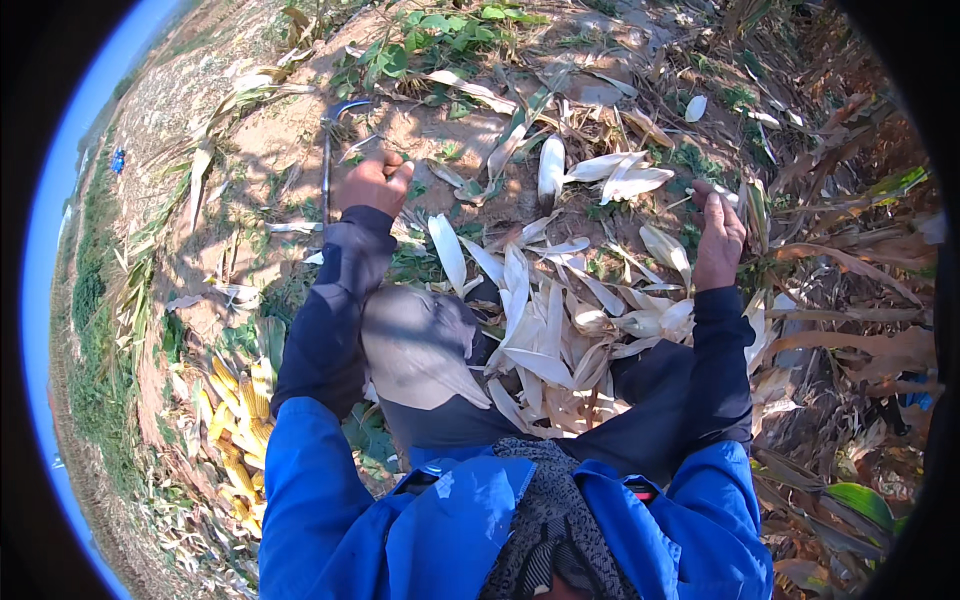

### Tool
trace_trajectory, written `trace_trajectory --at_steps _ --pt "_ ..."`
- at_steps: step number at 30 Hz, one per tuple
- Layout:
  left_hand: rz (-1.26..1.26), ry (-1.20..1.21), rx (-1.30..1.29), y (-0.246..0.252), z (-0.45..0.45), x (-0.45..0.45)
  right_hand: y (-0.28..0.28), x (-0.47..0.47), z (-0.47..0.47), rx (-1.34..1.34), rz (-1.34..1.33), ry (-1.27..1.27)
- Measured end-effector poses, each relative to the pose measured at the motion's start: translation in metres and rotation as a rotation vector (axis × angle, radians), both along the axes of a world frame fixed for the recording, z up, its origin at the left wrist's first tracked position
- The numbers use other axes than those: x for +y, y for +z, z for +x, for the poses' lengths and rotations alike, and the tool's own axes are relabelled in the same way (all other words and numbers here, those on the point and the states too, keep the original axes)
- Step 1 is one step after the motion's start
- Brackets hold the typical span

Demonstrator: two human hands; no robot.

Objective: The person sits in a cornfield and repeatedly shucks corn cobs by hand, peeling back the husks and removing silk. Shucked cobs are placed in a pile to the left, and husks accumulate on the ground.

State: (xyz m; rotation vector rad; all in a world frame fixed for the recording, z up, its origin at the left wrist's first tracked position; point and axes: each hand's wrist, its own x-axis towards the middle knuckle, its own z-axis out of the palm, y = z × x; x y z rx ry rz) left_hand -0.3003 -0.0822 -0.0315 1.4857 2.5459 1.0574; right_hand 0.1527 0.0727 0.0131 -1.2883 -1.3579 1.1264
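Note:
My left hand (375,184) is raised over the bare soil with its fingers curled; whether it grips anything small does not show. Close to it on the left lies a sickle (327,154) with a long handle and curved blade. On the right, my right hand (718,236) reaches to a pale corn husk (756,214) among dry stalks, its fingers partly bent; a firm hold cannot be made out. Between my knees lies a heap of dry corn husks (551,330). Farther forward, a husk-covered ear of corn (551,169) rests on the ground beside loose husks (630,176).
Husked yellow corn ears (240,435) are piled at my left side. Dry corn stalks (847,262) crowd the right. Green leafy weeds (427,41) grow ahead. A small blue figure or object (118,160) is far off at the left.

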Motion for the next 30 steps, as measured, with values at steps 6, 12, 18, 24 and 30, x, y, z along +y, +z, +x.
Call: trace_trajectory --at_steps 6,12,18,24,30 --pt "-0.727 -0.221 -0.101 -0.121 0.080 0.178 -0.003 0.008 0.006 -0.044 0.238 0.224" --pt "-0.929 -0.174 -0.314 -0.264 0.143 0.217 0.006 0.013 0.031 -0.033 0.032 0.120" --pt "-0.631 0.243 -0.902 -0.331 0.178 0.238 0.010 0.029 0.055 -0.022 -0.064 0.083" --pt "-0.443 0.451 -1.306 -0.340 0.195 0.246 0.004 0.033 0.059 -0.042 -0.113 0.116" --pt "-0.640 0.164 -0.698 -0.312 0.159 0.240 0.002 0.033 0.045 -0.057 -0.096 0.126"
